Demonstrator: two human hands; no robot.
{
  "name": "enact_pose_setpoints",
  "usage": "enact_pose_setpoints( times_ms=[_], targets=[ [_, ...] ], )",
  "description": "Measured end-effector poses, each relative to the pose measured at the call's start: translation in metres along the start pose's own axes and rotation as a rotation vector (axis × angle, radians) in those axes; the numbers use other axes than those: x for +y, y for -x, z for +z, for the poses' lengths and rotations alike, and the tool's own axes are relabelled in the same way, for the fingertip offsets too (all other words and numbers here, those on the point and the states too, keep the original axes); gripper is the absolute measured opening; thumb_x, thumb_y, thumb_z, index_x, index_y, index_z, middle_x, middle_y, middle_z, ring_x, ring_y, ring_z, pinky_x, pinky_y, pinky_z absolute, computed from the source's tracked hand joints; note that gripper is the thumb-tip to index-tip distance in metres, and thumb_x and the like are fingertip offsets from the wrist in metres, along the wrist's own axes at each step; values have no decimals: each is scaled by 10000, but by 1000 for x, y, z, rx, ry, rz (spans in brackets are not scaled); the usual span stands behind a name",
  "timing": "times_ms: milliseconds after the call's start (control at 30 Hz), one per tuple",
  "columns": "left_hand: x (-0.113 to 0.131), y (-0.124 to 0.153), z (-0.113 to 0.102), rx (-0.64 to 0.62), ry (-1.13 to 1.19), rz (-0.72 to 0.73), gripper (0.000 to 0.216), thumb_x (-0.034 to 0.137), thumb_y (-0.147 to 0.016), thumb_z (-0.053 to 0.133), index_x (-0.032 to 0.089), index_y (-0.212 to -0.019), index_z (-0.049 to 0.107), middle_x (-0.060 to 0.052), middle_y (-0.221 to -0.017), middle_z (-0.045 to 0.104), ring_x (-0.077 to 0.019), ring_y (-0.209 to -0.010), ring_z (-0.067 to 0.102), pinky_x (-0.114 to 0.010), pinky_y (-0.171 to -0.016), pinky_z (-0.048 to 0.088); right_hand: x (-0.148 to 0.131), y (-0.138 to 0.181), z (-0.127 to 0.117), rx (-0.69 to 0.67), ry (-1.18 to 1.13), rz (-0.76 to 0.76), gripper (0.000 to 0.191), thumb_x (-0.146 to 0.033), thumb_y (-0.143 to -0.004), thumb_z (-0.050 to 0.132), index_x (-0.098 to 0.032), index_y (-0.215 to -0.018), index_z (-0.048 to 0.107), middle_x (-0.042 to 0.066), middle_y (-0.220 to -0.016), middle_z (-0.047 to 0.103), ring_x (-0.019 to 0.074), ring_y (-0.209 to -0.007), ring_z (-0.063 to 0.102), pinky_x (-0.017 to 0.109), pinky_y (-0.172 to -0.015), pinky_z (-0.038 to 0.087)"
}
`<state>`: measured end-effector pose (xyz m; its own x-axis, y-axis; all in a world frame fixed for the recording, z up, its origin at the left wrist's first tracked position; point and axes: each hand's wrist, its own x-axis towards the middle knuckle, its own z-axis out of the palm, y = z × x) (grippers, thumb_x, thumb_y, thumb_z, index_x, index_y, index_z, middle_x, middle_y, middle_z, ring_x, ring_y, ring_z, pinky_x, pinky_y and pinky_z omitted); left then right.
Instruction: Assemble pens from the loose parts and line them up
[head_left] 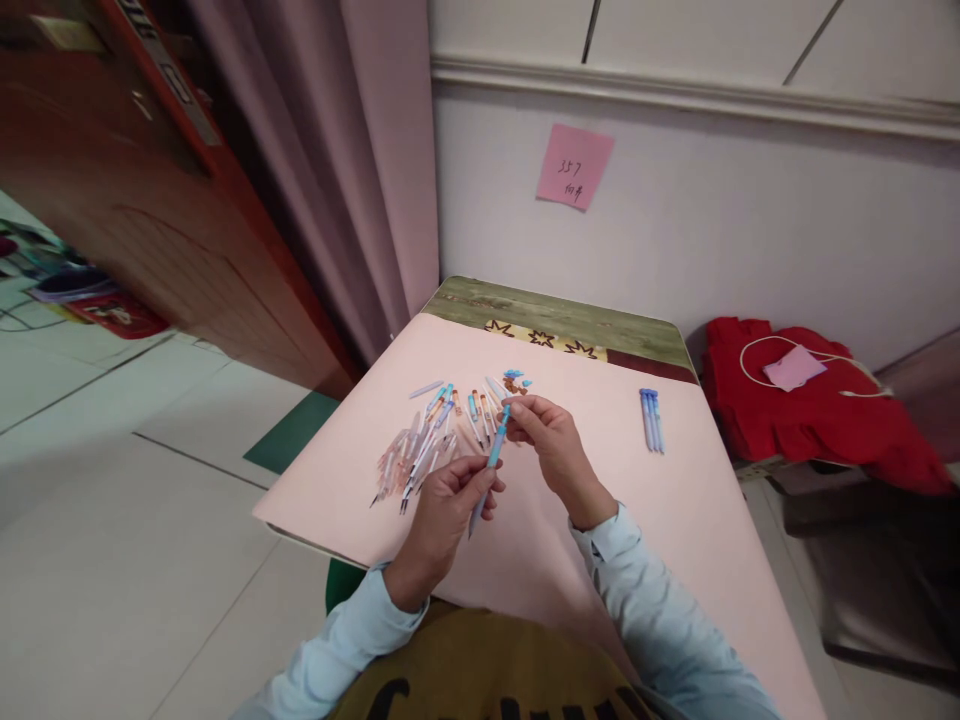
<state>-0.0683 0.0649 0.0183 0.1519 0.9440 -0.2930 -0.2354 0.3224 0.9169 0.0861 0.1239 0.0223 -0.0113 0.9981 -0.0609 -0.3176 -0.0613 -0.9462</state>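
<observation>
My left hand (450, 500) grips the barrel of a light blue pen (489, 468), fingers wrapped round its lower half. My right hand (551, 435) pinches the pen's upper end near its blue tip. Both hands hover over a pink sheet (675, 500) that covers a small table. Just beyond the hands lies a loose pile of pen parts (431, 435): clear barrels, refills and blue and orange pieces. A few small blue and orange caps (516, 380) lie further back. To the right, three assembled blue pens (652, 420) lie side by side.
The table's green top (570, 315) shows at the far edge against a white wall with a pink sticky note (574, 166). A curtain (352, 180) and a brown wooden door (150, 200) stand left. Red cloth with a white cable (810, 400) lies right. Tiled floor spreads left.
</observation>
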Motion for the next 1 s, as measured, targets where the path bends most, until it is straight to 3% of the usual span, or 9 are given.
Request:
enact_pose_setpoints(
  times_ms=[133, 367, 533, 767, 900, 1000],
  targets=[
    [1, 0, -1, -24, -12, 14, 308, 378, -761, 750, 133, -942, 704, -39, -753, 687, -106, -566, 540, -246, -551, 457, -4, 1, -1, -58, 16, -22, 299, -441, -741, 779, -181, -881, 728, 4, -719, 674, 108, -627, 563, 241, -607, 450],
    [1, -1, 0, -37, -83, 40, 282, 362, -748, 756, 133, -908, 713, -54, -765, 723, -122, -636, 574, -260, -656, 473, -10, 5, -8, -152, 55, 27, 248, -414, -776, 738, -181, -856, 708, 28, -824, 707, 119, -704, 596, 255, -682, 479],
    [-5, -2, 2, -42, -125, 47, 275, 366, -758, 743, 137, -907, 715, -66, -791, 741, -142, -692, 603, -275, -710, 483, -7, 10, -9, -147, 39, 98, 256, -424, -786, 713, -176, -833, 673, 45, -827, 724, 142, -747, 637, 263, -696, 494],
    [-11, -13, 5, -27, -126, 95, 296, 379, -773, 727, 156, -956, 659, -72, -824, 744, -179, -755, 657, -305, -727, 491, -8, 17, -14, -34, 98, 15, 470, -518, -808, 684, -192, -1145, 649, 56, -887, 729, 159, -768, 667, 293, -727, 518],
    [-11, -25, 7, 22, -146, 179, 270, 388, -794, 709, 172, -940, 640, -61, -845, 732, -175, -778, 655, -282, -676, 481, 3, 30, -27, 49, 332, -58, 316, -477, -807, 700, -178, -908, 685, 33, -770, 700, 140, -671, 621, 252, -619, 478],
    [-13, -33, 9, 55, -140, 229, 251, 380, -775, 728, 169, -885, 648, -44, -857, 700, -139, -707, 602, -251, -607, 455, 17, 44, -28, 28, 487, -50, 242, -417, -793, 717, -178, -792, 682, 5, -658, 655, 124, -578, 563, 234, -540, 434]
  ],
)
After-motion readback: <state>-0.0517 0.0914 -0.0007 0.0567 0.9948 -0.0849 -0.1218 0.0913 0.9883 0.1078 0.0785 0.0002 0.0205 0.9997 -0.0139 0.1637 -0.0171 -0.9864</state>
